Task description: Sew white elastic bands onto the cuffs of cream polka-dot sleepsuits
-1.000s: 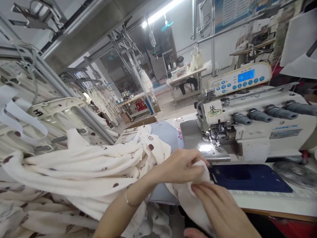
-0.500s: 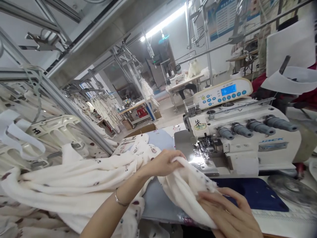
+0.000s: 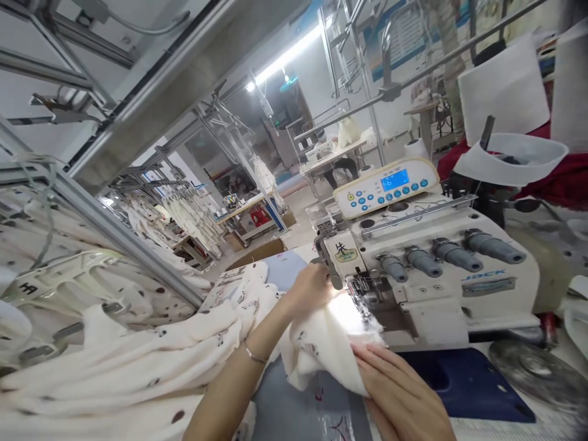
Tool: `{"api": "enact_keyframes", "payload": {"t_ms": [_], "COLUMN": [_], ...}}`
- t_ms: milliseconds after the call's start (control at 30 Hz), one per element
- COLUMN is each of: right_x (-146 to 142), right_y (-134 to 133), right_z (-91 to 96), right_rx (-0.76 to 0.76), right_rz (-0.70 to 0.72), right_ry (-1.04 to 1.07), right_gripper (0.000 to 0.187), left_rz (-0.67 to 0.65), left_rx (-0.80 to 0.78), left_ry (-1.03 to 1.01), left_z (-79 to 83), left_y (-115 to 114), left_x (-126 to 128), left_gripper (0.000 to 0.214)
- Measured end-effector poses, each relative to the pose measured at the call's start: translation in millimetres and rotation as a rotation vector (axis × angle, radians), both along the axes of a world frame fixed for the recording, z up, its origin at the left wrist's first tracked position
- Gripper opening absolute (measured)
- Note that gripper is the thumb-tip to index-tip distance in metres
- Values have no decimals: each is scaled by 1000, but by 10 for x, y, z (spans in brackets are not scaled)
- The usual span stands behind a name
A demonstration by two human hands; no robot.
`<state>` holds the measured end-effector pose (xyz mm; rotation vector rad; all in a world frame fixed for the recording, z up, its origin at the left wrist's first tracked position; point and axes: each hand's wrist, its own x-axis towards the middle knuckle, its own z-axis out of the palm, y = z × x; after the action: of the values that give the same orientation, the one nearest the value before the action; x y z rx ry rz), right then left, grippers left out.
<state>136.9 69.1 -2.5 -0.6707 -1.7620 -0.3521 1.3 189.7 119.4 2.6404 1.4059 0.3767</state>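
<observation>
White plush fabric [image 3: 321, 346] with small dark prints lies bunched on the sewing machine's bed, its far edge under the lit presser foot [image 3: 361, 300]. My left hand [image 3: 315, 288] is closed on the fabric's far left edge, beside the machine head, with its fingertips partly hidden. My right hand [image 3: 399, 386] lies on the fabric's near right side, fingers stretched out flat and pointing toward the presser foot; its thumb is hidden. The white overlock machine [image 3: 432, 294] has a control panel [image 3: 388, 188] with a lit blue screen.
A large heap of the same printed fabric [image 3: 151, 361] spreads across the left side. A dark blue mat [image 3: 463, 383] lies to the right, near a round metal-looking disc [image 3: 537, 367]. A slanting metal rail [image 3: 151, 92] crosses overhead. Other sewing tables [image 3: 331, 158] stand behind.
The fabric's edge has moved up to the presser foot. My left hand has gone forward beside the machine head, and my right hand has flattened onto the fabric. The view has shifted right.
</observation>
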Motion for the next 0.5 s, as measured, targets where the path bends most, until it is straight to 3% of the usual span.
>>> {"api": "enact_keyframes", "payload": {"t_ms": [100,200,267,400,500], "right_x": [34,114,152,294,662], "right_y": [-8,-65,-127,-277,-327], "right_z": [-170,-251,-225,-155,-242], "right_rx": [41,-3,-91,-194,-280], "right_rz": [-132,-245,-235,-164,-345], "right_ry": [-162,-195,-104,67,182], "right_gripper": [33,36,39,38,35], "left_rz": [-21,-272,-333,-294,-281], "left_rx": [163,328,397,335,240], "left_ry": [9,64,112,165,171], "left_z": [-109,-315,-430,-474,-403], "left_y": [-434,-900,-1085,-1134,-1083], "left_x": [-92,-196,-244,-256,-229], "left_gripper": [16,40,53,58,56]}}
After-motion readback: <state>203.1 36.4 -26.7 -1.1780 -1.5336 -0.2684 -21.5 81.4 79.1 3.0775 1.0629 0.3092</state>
